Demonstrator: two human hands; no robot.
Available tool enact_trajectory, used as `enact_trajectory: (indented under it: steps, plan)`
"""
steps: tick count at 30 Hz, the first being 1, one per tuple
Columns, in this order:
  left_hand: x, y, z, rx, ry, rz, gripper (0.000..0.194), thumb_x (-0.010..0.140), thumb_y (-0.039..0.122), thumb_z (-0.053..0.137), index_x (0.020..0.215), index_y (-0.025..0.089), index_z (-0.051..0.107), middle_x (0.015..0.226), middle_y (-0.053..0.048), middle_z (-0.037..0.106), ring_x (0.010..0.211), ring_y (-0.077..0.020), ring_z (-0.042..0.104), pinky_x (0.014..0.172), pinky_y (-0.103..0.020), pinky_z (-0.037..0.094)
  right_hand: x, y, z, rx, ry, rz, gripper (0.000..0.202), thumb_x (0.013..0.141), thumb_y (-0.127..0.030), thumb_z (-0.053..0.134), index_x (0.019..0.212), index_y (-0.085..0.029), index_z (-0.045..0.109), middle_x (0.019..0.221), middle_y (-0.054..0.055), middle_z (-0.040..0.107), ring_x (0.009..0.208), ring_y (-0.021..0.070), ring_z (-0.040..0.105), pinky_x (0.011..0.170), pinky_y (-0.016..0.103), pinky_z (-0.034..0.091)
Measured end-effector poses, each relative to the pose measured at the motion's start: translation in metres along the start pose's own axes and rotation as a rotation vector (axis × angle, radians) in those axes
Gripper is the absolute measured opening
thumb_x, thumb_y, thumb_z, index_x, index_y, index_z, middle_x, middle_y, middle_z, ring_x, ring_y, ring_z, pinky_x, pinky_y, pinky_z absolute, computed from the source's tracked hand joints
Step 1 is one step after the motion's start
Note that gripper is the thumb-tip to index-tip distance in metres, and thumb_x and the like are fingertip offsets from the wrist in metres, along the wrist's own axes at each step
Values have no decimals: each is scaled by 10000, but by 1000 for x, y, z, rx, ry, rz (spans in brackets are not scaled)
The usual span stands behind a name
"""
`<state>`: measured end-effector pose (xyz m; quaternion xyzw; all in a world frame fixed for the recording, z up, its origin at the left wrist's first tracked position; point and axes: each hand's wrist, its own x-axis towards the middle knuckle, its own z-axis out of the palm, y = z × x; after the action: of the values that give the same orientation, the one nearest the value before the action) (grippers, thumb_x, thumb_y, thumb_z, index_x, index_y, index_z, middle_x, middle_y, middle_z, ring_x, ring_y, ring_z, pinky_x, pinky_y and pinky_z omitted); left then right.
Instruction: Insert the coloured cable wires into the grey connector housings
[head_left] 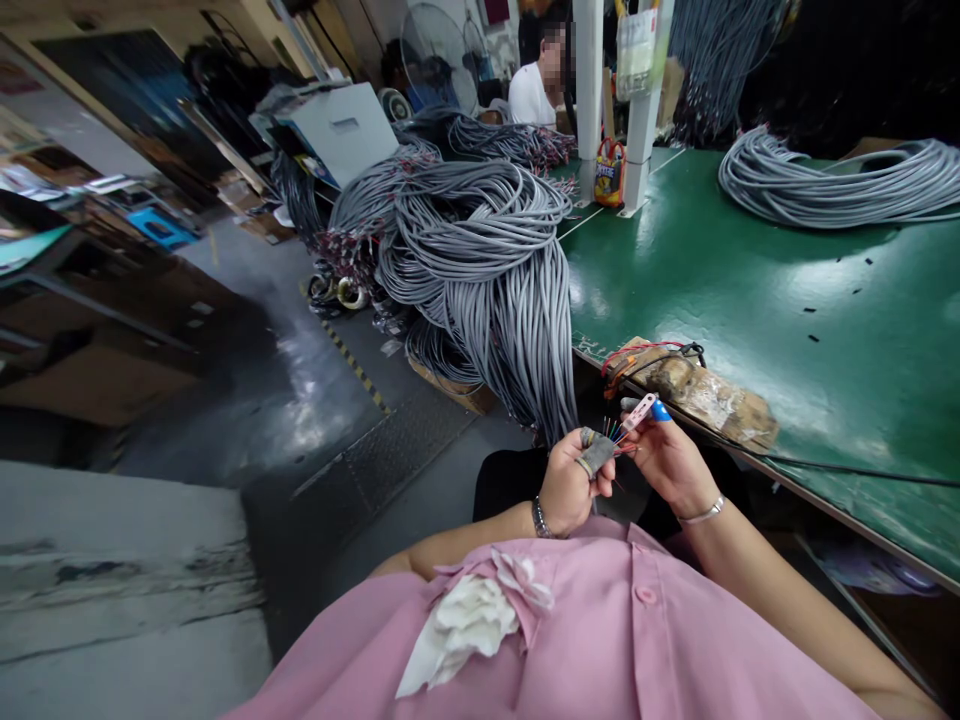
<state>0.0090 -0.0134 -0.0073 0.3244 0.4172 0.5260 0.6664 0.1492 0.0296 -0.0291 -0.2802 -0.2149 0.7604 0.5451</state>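
Observation:
My left hand [571,482] has grey coverings on its thumb and a finger. It is closed around a cable end, from which thin coloured wires [616,432] fan out toward the right. My right hand [675,465], with blue tape on one fingertip, pinches a small pale pink flat piece with holes [640,411]. This piece is right beside the wire tips; whether it touches them I cannot tell. Both hands are close together in front of the table edge. The cable below the left hand is mostly hidden.
A large heap of grey cables [487,230] hangs over the left end of the green table [750,290]. A taped wooden block [709,395] with wires lies at the near edge. Another cable coil [832,185] lies at the back right. A person [532,92] sits beyond.

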Motion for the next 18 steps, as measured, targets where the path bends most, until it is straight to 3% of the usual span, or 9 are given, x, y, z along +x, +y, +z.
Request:
enact_trajectory:
  steps: [7,13,18]
  plan:
    - [4,-1,5,9,17,-11,231,790,363,620,752,154,528,556,30,560,361,-48,450,327,-157,217,-1,12,-9,-384,259,-354,247,809,-444,640,753,-205,672,703,6,613,607,115,499,587,245,433]
    - [7,-4,6,9,37,-22,258,771,392,632,746,165,511,575,30,561,366,-49,443,337,-155,254,5,9,-5,-136,72,-121,387,805,-560,583,863,-194,693,735,21,627,623,128,528,590,262,469]
    - [9,-7,5,20,37,-20,241,774,374,625,743,163,514,569,29,560,361,-49,445,331,-154,249,10,9,-1,-22,105,-114,335,740,-514,687,840,-195,701,738,16,644,633,130,536,589,253,474]
